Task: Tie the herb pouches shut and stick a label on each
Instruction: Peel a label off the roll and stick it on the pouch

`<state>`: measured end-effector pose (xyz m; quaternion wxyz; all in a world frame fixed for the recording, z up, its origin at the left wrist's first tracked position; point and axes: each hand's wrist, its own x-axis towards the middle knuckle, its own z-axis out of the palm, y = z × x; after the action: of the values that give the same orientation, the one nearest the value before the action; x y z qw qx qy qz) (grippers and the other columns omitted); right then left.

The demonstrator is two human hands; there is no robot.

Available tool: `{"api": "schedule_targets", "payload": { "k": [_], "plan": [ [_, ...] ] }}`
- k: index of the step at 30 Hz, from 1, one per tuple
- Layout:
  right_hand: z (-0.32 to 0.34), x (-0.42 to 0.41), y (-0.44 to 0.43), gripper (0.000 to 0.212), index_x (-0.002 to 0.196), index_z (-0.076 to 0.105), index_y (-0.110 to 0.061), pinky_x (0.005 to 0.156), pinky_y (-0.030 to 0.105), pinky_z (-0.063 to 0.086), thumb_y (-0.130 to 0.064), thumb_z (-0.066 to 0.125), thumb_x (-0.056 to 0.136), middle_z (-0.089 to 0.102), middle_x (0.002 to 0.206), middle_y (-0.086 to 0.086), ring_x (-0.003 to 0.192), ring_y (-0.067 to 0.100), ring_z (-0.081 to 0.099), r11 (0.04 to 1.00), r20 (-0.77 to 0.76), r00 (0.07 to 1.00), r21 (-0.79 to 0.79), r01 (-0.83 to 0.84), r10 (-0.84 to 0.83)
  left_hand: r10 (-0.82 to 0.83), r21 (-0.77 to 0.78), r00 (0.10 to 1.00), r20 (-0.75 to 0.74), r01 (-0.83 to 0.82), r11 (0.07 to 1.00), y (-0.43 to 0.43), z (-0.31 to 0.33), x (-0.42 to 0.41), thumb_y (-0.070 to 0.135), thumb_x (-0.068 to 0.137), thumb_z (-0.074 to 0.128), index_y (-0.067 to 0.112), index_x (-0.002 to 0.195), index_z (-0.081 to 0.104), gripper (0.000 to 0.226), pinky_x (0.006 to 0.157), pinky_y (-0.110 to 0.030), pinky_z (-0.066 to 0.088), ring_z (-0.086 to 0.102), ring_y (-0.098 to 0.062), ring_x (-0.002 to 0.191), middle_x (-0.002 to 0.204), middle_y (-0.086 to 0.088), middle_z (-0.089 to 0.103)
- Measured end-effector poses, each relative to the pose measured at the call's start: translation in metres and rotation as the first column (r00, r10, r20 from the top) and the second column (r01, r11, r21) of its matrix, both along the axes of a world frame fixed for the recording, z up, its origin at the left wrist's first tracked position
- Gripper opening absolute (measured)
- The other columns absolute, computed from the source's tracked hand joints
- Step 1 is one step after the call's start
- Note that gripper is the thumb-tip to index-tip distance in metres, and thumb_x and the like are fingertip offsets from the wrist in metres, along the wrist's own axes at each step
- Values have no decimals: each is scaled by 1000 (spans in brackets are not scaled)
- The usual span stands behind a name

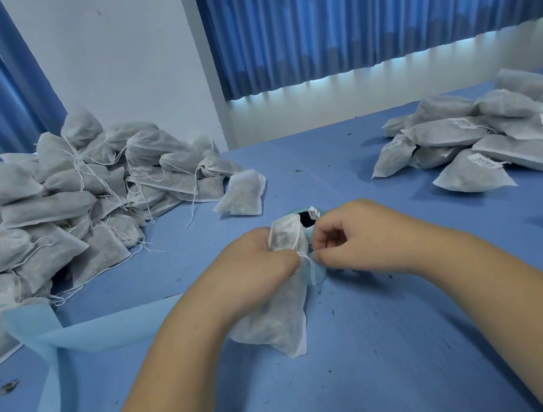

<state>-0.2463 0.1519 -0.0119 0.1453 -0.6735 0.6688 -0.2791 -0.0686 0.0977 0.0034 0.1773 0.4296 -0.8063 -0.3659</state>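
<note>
Tying step: left hand (pixel 258 265) grips the herb pouch (pixel 275 319) at its neck, right hand (pixel 348 239) pinches the drawstring (pixel 307 260). Next, I'd say, cinch the knot.

The tabletop (pixel 385 346) stretches before us. On its far left lies one heap of pouches (pixel 56 206), on its far right a second heap (pixel 496 138), well apart. A lone pouch (pixel 242 194) lies just right of the left heap. In the middle our left hand (pixel 254 270) holds a pouch (pixel 274 319), our right hand (pixel 364 238) beside it on its string (pixel 309 263), a label roll (pixel 309 217) just behind them
</note>
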Motion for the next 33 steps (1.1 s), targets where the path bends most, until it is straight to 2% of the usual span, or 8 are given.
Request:
{"api": "schedule_targets", "payload": {
  "k": [4, 10, 12, 14, 17, 26, 29, 33],
  "plan": [
    [0, -1, -1, 12, 69, 65, -25, 53, 17, 42, -20, 65, 81, 58, 58, -26, 50, -4, 51, 1000, 13, 1000, 14, 11, -11, 16, -2, 1000, 4, -15, 1000, 0, 0, 0, 19, 81, 55, 28, 69, 56, 15, 54, -23, 36, 53, -4, 58, 61, 16, 55],
    [0, -2, -3, 22, 74, 66, -30, 55, 18, 46, -8, 61, 78, 59, 59, -21, 49, -4, 52, 1000, 62, 998, -5, 28, -28, 23, 59, 1000, -1, -23, 998, -1, 2, 3, 28, 72, 58, 28, 75, 63, 6, 59, -24, 43, 58, -4, 60, 62, 16, 60],
    [-1, -4, -4, 26, 77, 65, -30, 57, 22, 50, -5, 60, 77, 59, 63, -17, 50, -2, 52, 999, 97, 994, -14, 44, -42, 15, 94, 1000, 6, -15, 995, -3, 2, 4, 32, 62, 54, 22, 84, 65, 26, 67, -29, 46, 60, -13, 68, 70, 9, 63],
    [-2, -6, -3, 27, 79, 62, -28, 59, 29, 52, -2, 60, 75, 62, 65, -15, 52, 3, 55, 999, 165, 985, -4, 53, -51, 16, 123, 1000, 1, -16, 992, -5, 1, 5, 30, 64, 55, 21, 76, 62, 16, 69, -32, 45, 58, -17, 67, 68, 6, 61],
    [-1, -9, -2, 26, 81, 58, -24, 60, 32, 52, 0, 63, 74, 63, 63, -14, 55, 10, 57, 998, 246, 968, 27, 53, -58, 22, 174, 1000, -8, -20, 985, -6, 0, 6, 29, 61, 55, 22, 70, 57, 11, 69, -32, 43, 55, -18, 63, 65, 5, 58],
    [8, -15, 6, 16, 88, 61, -12, 57, 21, 48, 1, 58, 80, 69, 64, -3, 56, 5, 63, 967, 312, 945, 255, 19, -101, 41, 216, 999, -9, -38, 976, -10, -3, 12, 28, 57, 54, 23, 64, 53, 9, 66, -32, 41, 52, -18, 59, 61, 4, 55],
    [12, -18, 10, 19, 93, 65, -12, 62, 24, 49, -1, 55, 82, 72, 75, 5, 66, 10, 65, 961, 332, 940, 277, -13, -83, 35, 215, 999, -16, -31, 976, -11, -3, 14, 27, 62, 56, 24, 59, 55, 4, 64, -30, 42, 53, -15, 56, 59, 6, 56],
    [22, -20, 15, 17, 96, 64, -7, 61, 25, 48, 2, 57, 84, 67, 87, 14, 70, 16, 65, 968, 574, 819, 198, -152, 11, 19, 229, 995, -96, 3, 973, -12, 1, 15, 23, 70, 56, 27, 56, 59, 15, 61, -27, 43, 55, -11, 54, 59, 8, 58]
  ]
}}
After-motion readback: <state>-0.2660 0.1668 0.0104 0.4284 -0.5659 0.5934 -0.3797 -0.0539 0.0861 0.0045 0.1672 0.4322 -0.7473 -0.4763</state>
